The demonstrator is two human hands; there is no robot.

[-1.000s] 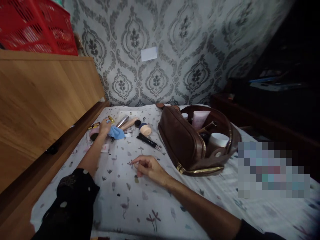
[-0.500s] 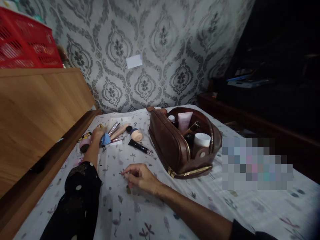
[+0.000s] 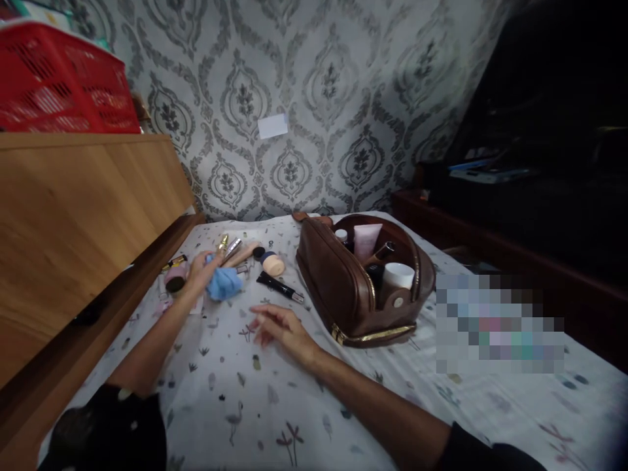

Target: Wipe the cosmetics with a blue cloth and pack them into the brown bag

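My left hand (image 3: 200, 269) grips a blue cloth (image 3: 224, 284) at the left, beside a gold-capped tube (image 3: 224, 242) and a silver tube (image 3: 232, 248). Fingers apart and holding nothing, my right hand (image 3: 284, 330) hovers over the sheet in front of a black tube (image 3: 279, 288). A round beige item (image 3: 273, 264) lies behind that tube. To the right stands an open brown bag (image 3: 338, 288) with a pink tube (image 3: 366, 240), a white-lidded jar (image 3: 398, 277) and a dark bottle inside. A pink container with a dark end (image 3: 175, 278) lies left of my left hand.
The patterned white sheet (image 3: 275, 405) runs back to a patterned wall. A wooden cabinet (image 3: 88, 196) with a red basket (image 3: 73, 85) on top borders the left. Dark furniture stands at the right, near a blurred patch on the sheet.
My left hand has come slightly right and towards me, bringing the blue cloth out from among the cosmetics. My right hand has opened its fingers and risen slightly. The view has shifted a little.
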